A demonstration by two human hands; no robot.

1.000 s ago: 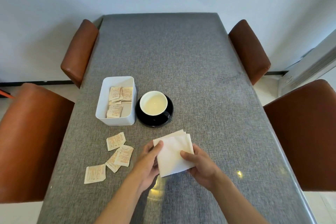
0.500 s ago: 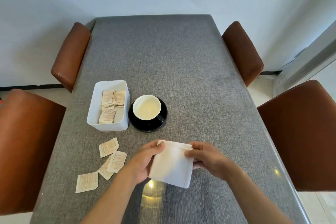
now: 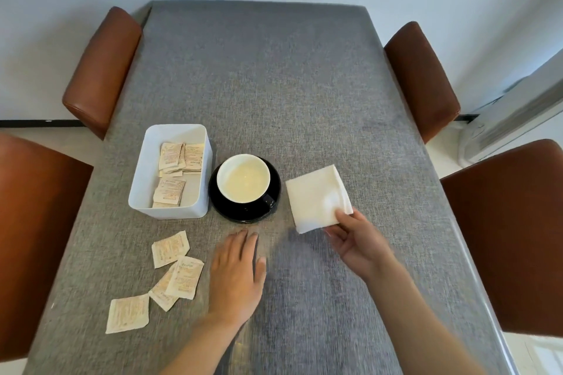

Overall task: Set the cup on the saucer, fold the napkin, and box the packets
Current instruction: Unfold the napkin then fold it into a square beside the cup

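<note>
Napkin, a white folded paper square (image 3: 316,196), sits just right of the black round saucer (image 3: 243,213) on the grey cloth table (image 3: 274,85). It looks thin, soft & light, so it should bend easy and could slide or come unfolded if pulled; best to hold it by a corner or edge. The right hand (image 3: 358,242) pinches its near right corner w/ thumb & fingers. The left hand (image 3: 236,275) is flat & open, holding nothing, just in front of the saucer. The white cup w/ black outside (image 3: 243,178) already stands on the saucer. A white plastic box (image 3: 170,170) is touching or almost touching the saucer's left side, w/ some small paper packets in it. Four loose cream packets (image 3: 169,248) lie in front of the box, left of the open hand; they are flat & light too, so prob. hard to lift off cloth. Nothing blocks them. Brown chairs (image 3: 100,67) stand round the table.
</note>
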